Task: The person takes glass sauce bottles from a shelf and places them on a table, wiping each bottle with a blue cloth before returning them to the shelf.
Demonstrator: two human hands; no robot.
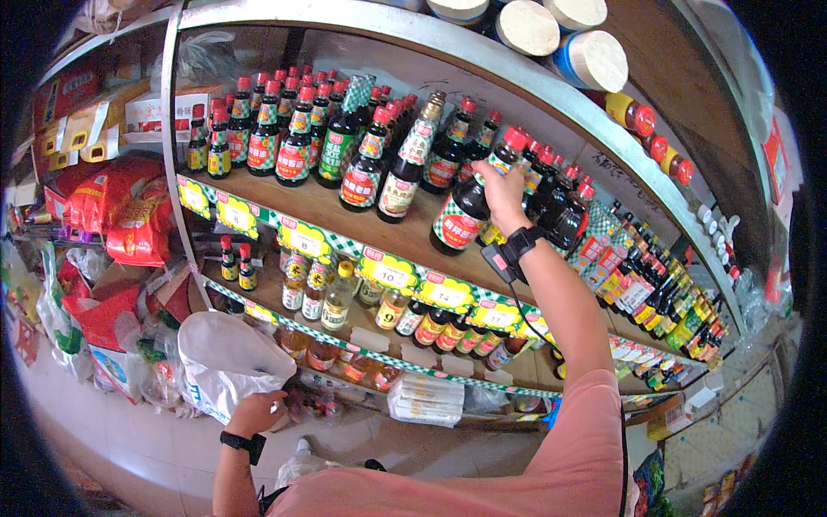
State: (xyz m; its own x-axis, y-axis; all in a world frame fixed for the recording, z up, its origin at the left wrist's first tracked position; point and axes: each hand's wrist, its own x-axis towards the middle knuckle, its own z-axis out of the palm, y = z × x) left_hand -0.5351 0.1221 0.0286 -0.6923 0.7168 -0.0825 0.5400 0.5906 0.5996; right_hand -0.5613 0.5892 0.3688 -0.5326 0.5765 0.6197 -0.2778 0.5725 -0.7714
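My right hand (504,184) is wrapped around the neck of a large dark soy sauce bottle (457,223) with a red cap and a green-checked label. The bottle tilts slightly at the front of the upper shelf (400,249); whether its base touches the board I cannot tell. Low on the left, my left hand (255,413) has curled fingers on a white plastic bag (223,381) that bears blue writing. To the left of the large bottle stand a gold-capped sauce bottle (404,174) and a red-capped one (363,171).
Rows of red-capped bottles (294,152) fill the upper shelf. Price tags (387,271) line its front edge. Vinegar bottles (336,300) stand on the shelf below. Red packets (136,220) are stacked at left, and bagged goods (116,349) sit under them. Jars (591,61) are overhead.
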